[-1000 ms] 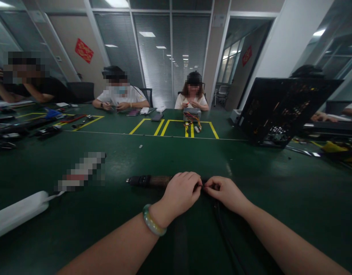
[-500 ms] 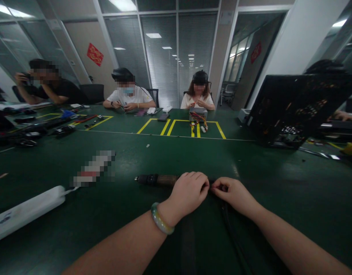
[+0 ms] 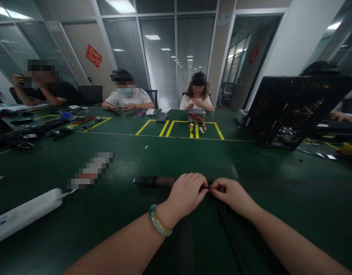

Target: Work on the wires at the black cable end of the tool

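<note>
A dark electric screwdriver lies sideways on the green table, its metal tip pointing left. My left hand is in front of its rear part, thumb and fingers closed in a pinch. My right hand pinches close beside it, the fingertips of both hands almost touching. Something small and dark is between them, too hidden to name. From beneath my right hand a black cable runs down toward the near edge. The rear end of the screwdriver is hidden by my hands.
A white power strip lies at left. A black computer case stands at right. Across the table sit several people, one behind a grey power supply with coloured wires. Yellow tape marks boxes. Tools and cables lie far left.
Both hands stay at the screwdriver's rear end, with the left fingertips slightly shifted and the pinches still closed. The whole view has moved a little.
</note>
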Action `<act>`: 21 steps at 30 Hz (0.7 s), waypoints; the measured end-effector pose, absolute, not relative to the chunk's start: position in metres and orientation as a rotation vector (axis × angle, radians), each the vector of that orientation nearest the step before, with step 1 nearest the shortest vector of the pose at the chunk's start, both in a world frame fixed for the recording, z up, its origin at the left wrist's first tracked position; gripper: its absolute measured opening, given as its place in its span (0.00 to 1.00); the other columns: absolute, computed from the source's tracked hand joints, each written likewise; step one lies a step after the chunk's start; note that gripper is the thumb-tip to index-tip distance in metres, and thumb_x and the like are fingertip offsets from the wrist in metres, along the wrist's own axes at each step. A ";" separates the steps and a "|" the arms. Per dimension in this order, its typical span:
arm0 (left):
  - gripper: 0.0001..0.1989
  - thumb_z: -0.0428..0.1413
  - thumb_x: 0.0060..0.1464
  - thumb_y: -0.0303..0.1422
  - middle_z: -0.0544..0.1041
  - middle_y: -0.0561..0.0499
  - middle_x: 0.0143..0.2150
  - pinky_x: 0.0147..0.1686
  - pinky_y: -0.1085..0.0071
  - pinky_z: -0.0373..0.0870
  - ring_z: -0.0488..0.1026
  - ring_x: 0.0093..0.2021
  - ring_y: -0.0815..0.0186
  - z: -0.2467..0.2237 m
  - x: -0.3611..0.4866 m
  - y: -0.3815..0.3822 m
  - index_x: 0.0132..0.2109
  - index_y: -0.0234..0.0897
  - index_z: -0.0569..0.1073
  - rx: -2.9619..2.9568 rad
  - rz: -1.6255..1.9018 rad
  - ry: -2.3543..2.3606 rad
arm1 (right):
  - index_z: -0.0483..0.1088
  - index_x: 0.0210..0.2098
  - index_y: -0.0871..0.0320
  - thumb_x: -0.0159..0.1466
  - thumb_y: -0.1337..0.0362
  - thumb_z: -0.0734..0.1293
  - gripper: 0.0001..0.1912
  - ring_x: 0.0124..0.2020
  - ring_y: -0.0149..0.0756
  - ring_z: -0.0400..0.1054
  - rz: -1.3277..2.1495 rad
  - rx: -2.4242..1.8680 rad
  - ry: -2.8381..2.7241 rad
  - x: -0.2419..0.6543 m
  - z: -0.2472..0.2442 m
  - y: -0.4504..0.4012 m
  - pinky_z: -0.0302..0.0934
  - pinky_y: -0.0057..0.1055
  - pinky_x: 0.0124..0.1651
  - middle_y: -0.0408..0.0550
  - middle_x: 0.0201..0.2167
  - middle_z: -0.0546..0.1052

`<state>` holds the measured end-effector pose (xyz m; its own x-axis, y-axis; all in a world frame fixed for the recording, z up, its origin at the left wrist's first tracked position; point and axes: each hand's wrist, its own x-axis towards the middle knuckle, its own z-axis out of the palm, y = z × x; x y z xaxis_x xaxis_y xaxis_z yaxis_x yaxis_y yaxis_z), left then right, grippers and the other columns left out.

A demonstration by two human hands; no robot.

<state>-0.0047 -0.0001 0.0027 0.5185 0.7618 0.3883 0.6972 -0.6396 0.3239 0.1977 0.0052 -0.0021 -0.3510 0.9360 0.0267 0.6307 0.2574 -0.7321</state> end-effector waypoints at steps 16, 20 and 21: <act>0.04 0.53 0.61 0.32 0.73 0.52 0.44 0.47 0.63 0.65 0.69 0.45 0.63 0.004 -0.006 0.000 0.43 0.40 0.70 2.662 0.750 1.245 | 0.75 0.32 0.55 0.62 0.60 0.65 0.08 0.31 0.33 0.68 0.879 -1.395 -2.072 0.197 -0.005 0.006 0.58 0.28 0.33 0.42 0.31 0.77; 0.05 0.53 0.59 0.29 0.73 0.52 0.44 0.47 0.64 0.65 0.69 0.46 0.63 0.003 -0.006 0.000 0.43 0.40 0.70 2.673 0.728 1.255 | 0.75 0.33 0.55 0.62 0.59 0.65 0.09 0.31 0.34 0.68 0.879 -1.404 -2.071 0.198 -0.006 0.007 0.58 0.29 0.33 0.43 0.32 0.77; 0.05 0.54 0.59 0.28 0.73 0.52 0.44 0.47 0.64 0.65 0.69 0.46 0.63 0.003 -0.006 0.000 0.43 0.40 0.70 2.674 0.725 1.258 | 0.75 0.33 0.55 0.62 0.59 0.65 0.09 0.31 0.34 0.68 0.877 -1.402 -2.076 0.198 -0.006 0.007 0.58 0.29 0.33 0.43 0.32 0.77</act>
